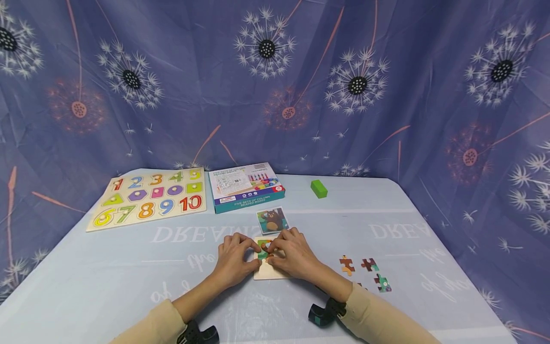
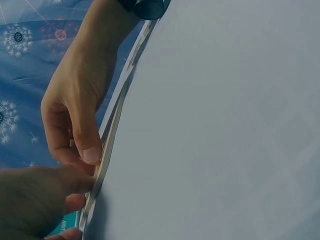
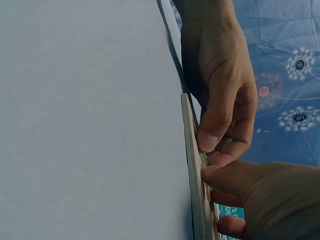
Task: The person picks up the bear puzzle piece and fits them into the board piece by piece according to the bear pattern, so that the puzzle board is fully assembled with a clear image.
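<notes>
Pale wood under both sets of fingertips: puzzle board [image 1: 267, 274] flat on the table [image 1: 137, 282], just on the near side of the bear card [image 1: 272, 221], with green and brown pieces [image 1: 263, 254] on its face. Reaching in from the lower left, knuckles raised and fingers bent, with left hand [image 1: 234, 258] at the board's left side; from the lower right, similarly bent, with right hand [image 1: 298, 253] over its right side. Index fingers and thumbs lowered onto the pieces; impossible to tell whether pinching one or only pressing. Seen edge-on in both wrist views: the board's thin side, slanting steeply, with only a sliver of the teal-sided box [image 1: 247, 186] beyond. Shown from the head alone: loose pieces [image 1: 384, 284] right of the right forearm, number board [image 1: 147, 185] and green block [image 1: 319, 189]. Roughly square where visible, without a clear long axis; near edge running left to right before the person, right side partly covered.
</notes>
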Demonstrator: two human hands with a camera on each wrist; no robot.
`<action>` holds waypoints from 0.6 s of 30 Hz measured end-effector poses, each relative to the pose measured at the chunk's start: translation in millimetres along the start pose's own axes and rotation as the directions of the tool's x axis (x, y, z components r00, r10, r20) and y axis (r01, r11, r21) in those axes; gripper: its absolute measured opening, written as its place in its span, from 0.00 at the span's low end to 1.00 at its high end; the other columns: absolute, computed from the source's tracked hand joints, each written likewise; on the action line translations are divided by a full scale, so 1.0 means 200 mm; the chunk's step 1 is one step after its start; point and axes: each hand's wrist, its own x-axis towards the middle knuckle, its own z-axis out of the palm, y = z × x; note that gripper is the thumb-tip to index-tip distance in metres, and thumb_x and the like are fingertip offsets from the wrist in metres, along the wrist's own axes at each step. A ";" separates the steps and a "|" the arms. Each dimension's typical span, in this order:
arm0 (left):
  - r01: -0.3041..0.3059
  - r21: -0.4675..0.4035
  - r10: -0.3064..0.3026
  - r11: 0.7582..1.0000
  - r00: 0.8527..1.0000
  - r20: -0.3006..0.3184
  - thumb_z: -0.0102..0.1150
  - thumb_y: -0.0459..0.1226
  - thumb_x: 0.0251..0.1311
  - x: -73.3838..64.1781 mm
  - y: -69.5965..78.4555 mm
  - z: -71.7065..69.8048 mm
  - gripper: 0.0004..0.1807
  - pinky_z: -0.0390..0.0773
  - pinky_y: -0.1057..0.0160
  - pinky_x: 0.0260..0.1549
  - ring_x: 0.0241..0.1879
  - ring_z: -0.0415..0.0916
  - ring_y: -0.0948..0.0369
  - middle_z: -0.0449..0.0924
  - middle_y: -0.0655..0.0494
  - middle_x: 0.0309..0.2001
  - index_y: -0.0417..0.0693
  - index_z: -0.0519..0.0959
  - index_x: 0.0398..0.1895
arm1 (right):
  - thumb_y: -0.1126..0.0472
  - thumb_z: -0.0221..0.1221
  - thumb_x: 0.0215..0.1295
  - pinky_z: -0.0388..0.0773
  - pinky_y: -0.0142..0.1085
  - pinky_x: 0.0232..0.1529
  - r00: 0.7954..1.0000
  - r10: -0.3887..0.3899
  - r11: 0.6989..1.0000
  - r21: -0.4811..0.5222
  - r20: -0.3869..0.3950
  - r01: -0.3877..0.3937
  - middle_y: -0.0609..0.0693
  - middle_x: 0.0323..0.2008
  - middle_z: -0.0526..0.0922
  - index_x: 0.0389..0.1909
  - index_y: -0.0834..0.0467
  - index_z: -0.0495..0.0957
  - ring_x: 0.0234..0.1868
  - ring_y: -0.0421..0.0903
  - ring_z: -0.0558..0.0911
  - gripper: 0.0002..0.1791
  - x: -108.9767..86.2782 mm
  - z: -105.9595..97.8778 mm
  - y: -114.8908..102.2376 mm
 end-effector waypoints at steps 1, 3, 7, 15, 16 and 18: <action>0.002 -0.001 -0.002 1.000 1.000 0.000 0.67 0.40 0.44 0.00 0.00 0.00 0.08 0.56 0.46 0.50 0.47 0.60 0.55 0.70 0.55 0.42 0.58 0.80 0.30 | 0.46 0.66 0.52 0.61 0.37 0.42 1.000 -0.001 1.000 0.001 -0.001 0.001 0.43 0.36 0.76 0.31 0.44 0.83 0.40 0.41 0.66 0.08 0.00 0.00 0.00; 0.003 -0.001 -0.003 1.000 1.000 -0.001 0.66 0.40 0.44 0.00 0.00 0.00 0.08 0.56 0.46 0.50 0.47 0.60 0.54 0.70 0.55 0.42 0.58 0.80 0.30 | 0.46 0.66 0.52 0.60 0.37 0.41 1.000 -0.004 1.000 0.000 -0.002 0.004 0.43 0.36 0.76 0.31 0.44 0.83 0.40 0.41 0.66 0.08 0.00 0.00 0.00; 0.002 0.000 -0.002 1.000 1.000 -0.003 0.66 0.40 0.45 0.00 0.00 -0.01 0.07 0.56 0.47 0.48 0.46 0.61 0.55 0.71 0.55 0.42 0.58 0.80 0.30 | 0.47 0.66 0.52 0.60 0.37 0.41 1.000 -0.009 1.000 -0.005 0.002 0.009 0.43 0.36 0.76 0.31 0.44 0.83 0.39 0.41 0.66 0.08 0.01 0.00 0.00; 0.002 0.005 -0.002 1.000 1.000 0.002 0.66 0.41 0.44 0.00 0.00 0.00 0.07 0.56 0.46 0.48 0.46 0.60 0.55 0.70 0.56 0.41 0.59 0.80 0.29 | 0.48 0.67 0.51 0.60 0.38 0.42 1.000 -0.004 1.000 0.010 0.002 0.004 0.43 0.37 0.77 0.30 0.44 0.83 0.40 0.42 0.67 0.08 0.01 0.00 0.00; 0.002 0.006 -0.002 1.000 1.000 0.002 0.66 0.41 0.44 0.00 0.00 0.00 0.07 0.56 0.46 0.48 0.46 0.60 0.55 0.70 0.56 0.41 0.59 0.80 0.29 | 0.48 0.67 0.52 0.61 0.38 0.42 1.000 -0.001 1.000 0.013 0.004 0.000 0.43 0.37 0.77 0.30 0.44 0.83 0.40 0.42 0.67 0.08 0.01 0.00 0.00; 0.000 0.007 0.000 1.000 1.000 0.000 0.66 0.41 0.44 0.00 0.00 0.00 0.08 0.56 0.46 0.48 0.46 0.60 0.55 0.70 0.56 0.41 0.59 0.80 0.30 | 0.47 0.67 0.52 0.60 0.38 0.42 1.000 0.003 1.000 0.015 0.006 -0.003 0.43 0.36 0.76 0.31 0.44 0.83 0.40 0.42 0.66 0.08 0.00 0.00 0.00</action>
